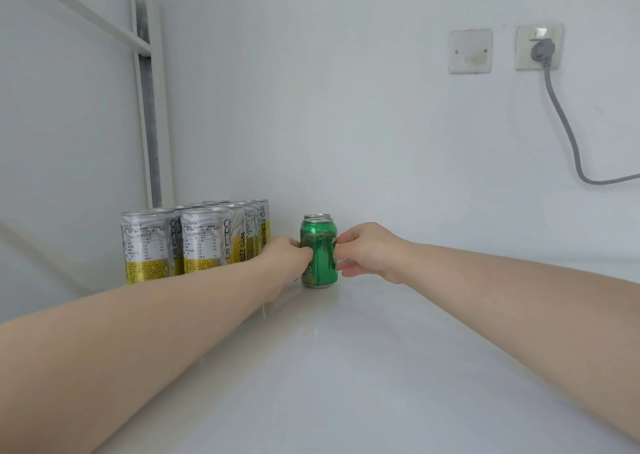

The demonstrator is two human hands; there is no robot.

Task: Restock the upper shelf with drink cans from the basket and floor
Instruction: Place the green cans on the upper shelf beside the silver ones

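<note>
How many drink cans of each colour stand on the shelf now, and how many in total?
Green cans: 2, one right behind the other; the left hand and the right hand hold the front one.
Yellow-and-silver cans: at least 6; the rear ones overlap, so the exact count is unclear.
Total: at least 8.

Standing upright on white shelf (346, 349): green can (320, 259), second green can (317, 217) directly behind it, tall silver-and-yellow cans (204, 242) grouped just left.
</note>
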